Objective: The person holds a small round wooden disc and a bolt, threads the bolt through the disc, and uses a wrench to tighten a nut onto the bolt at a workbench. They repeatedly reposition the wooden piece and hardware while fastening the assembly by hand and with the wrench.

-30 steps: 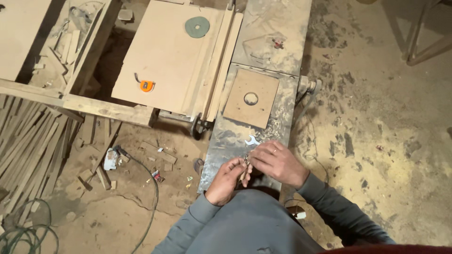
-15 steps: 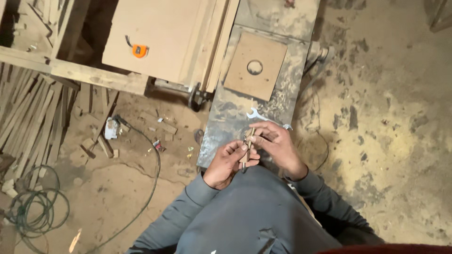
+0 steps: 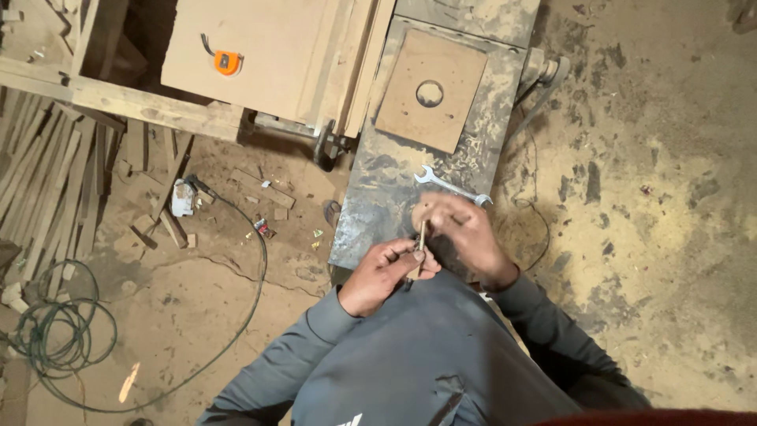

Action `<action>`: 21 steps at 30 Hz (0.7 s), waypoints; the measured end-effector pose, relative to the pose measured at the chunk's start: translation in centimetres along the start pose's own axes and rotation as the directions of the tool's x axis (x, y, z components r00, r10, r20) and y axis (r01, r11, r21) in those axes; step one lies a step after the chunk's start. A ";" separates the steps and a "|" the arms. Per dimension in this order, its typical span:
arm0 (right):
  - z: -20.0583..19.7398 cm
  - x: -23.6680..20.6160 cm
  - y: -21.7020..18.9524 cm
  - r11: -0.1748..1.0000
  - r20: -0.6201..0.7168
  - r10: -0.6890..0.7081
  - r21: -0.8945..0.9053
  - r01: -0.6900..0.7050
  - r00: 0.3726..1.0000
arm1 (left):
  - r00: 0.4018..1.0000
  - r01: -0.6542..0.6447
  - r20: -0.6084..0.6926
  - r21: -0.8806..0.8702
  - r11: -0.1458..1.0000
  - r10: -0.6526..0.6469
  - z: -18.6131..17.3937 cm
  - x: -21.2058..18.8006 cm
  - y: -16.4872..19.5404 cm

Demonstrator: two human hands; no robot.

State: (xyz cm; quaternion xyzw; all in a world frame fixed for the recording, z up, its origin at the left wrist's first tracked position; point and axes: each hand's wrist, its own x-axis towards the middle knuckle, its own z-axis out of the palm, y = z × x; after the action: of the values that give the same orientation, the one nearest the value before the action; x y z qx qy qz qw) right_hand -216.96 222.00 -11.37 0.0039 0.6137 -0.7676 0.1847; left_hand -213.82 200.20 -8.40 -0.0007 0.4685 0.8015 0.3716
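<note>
Here, left hand (image 3: 386,272) and right hand (image 3: 465,233), fingers pinching one thin stick (image 3: 422,237) upright for steadiness, spanner (image 3: 451,186) nearby on counter (image 3: 378,197).

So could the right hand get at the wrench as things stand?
Probably yes: the right hand is just beside the wrench on the metal table, nothing between, though its fingers are busy on a small stick.

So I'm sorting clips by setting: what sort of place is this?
Likely a woodworking shop: stacked wood strips, board sheets bearing a tape measure, and a shaving-strewn metal machine table on a dusty floor.
</note>
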 end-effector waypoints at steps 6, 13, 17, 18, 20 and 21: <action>-1.8 1.6 4.7 0.275 0.294 -0.129 -0.907 0.319 0.947 | 1.000 0.006 0.007 -0.055 0.998 -0.005 -0.4 0.6 -0.7; -2.0 2.1 6.3 0.318 0.211 -0.070 -0.922 0.222 0.975 | 0.996 0.003 0.089 -0.102 0.995 0.006 -0.9 0.7 -1.5; -3.2 4.4 3.1 0.885 0.314 -0.039 -0.431 0.179 0.949 | 0.995 0.031 0.100 -0.087 0.996 -0.023 -1.0 0.8 -1.3; -3.9 4.5 1.7 0.961 0.371 -0.023 -0.247 0.123 0.928 | 0.994 0.040 0.109 -0.088 0.995 -0.030 -1.0 0.9 -1.3; -4.6 4.9 -0.7 0.995 0.477 -0.049 -0.049 0.082 0.877 | 0.991 0.057 0.129 -0.104 0.993 -0.043 -1.0 1.0 -1.2; -4.7 5.1 -1.7 0.993 0.528 -0.078 -0.038 0.115 0.845 | 0.989 0.063 0.137 -0.119 0.991 -0.046 -1.1 1.1 -1.1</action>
State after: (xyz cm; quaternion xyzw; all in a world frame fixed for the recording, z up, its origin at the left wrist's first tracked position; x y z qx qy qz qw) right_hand -223.25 225.34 -12.18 -0.2433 0.5651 -0.7262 0.3067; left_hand -214.37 200.40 -10.22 0.0174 0.3918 0.8167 0.4234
